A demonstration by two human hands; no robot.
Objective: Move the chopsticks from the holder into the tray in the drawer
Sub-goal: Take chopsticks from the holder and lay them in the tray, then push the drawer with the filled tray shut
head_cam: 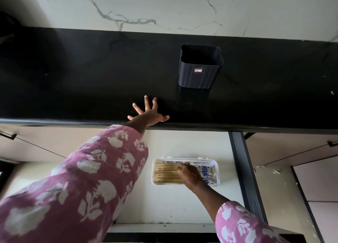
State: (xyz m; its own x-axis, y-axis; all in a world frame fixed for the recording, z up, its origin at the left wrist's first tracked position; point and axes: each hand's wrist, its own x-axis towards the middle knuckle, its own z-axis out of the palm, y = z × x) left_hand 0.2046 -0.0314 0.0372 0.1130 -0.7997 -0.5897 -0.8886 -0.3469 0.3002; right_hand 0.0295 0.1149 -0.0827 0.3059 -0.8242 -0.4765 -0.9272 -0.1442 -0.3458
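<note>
The white plastic tray point(185, 171) sits in the open cream-lined drawer point(182, 202), below the front edge of the black stone counter point(91, 78). Inside it a row of pale wooden chopsticks point(166, 173) with blue-patterned ends lies flat, side by side along its length. The right hand point(190, 175) rests on top of that row near the tray's middle, fingers curled down over the sticks; whether it grips any or only presses them I cannot tell. The left hand point(149, 114) is spread flat on the counter, above the tray, grasping nothing. The dark ribbed square holder point(199, 67) stands upright further back on the counter, well apart from the tray.
</note>
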